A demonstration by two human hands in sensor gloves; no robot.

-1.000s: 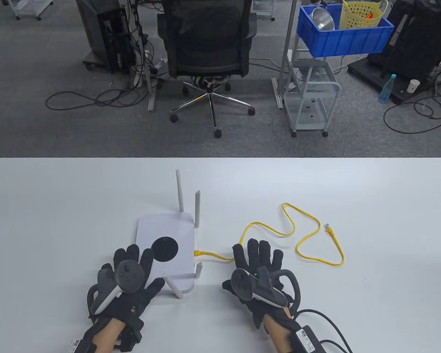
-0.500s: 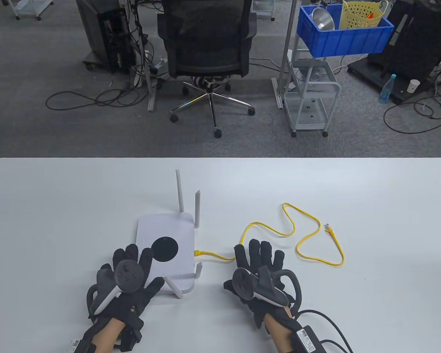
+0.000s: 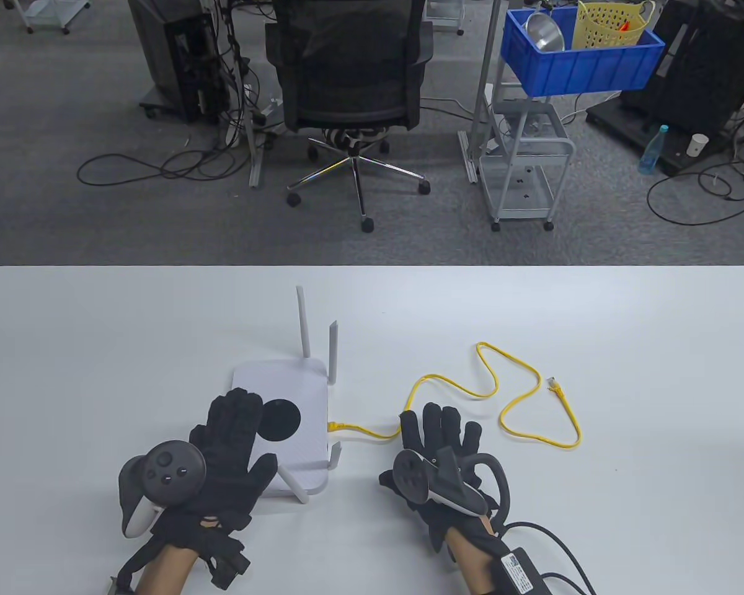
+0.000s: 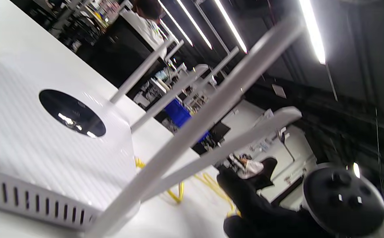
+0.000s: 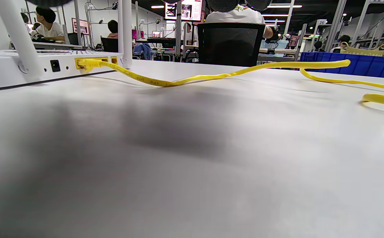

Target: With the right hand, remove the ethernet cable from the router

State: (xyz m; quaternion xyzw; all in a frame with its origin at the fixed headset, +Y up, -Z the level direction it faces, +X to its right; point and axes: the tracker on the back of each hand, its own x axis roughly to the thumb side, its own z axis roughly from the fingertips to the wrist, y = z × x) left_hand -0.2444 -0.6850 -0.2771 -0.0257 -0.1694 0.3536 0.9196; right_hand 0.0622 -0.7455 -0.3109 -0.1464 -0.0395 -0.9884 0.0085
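Yellow ethernet cable (image 3: 490,396) plugged into the right-hand side of the white router (image 3: 285,427), plug seated in a yellow port (image 5: 86,63), cord running right along the counter (image 3: 626,347) and under the fingertips of the right hand (image 3: 437,471). Right grip flat on the counter, palm down, fingers spread and straight, closed on nothing; index fingertip over or just touching the cord, contact not plain. Plug itself apart from that grip, to its left, with a short bare stretch of cord between. Beyond the hand, cord looping away in several bends, free end with its clear plug (image 3: 553,384) lying loose to the right.

Left hand (image 3: 223,458) laid on the near-left part of the router top, fingers extended and together, reaching beside the black disc (image 3: 280,420); open-palmed, gripping nothing, thumb spread toward the near antenna (image 3: 288,486). Tracker (image 3: 167,471) strapped on its back, hanging off to the left.

Four white antennas on the router: two upright at the far end (image 3: 302,322), two at the near end, one short stub (image 3: 335,455) just beside the port and near the cord's exit. In the right wrist view, an antenna (image 5: 125,33) standing just right of the plugged port, another to its left.

Past the counter: a black office chair (image 3: 347,68), a blue crate (image 3: 580,59) holding a yellow basket on a grey cart.
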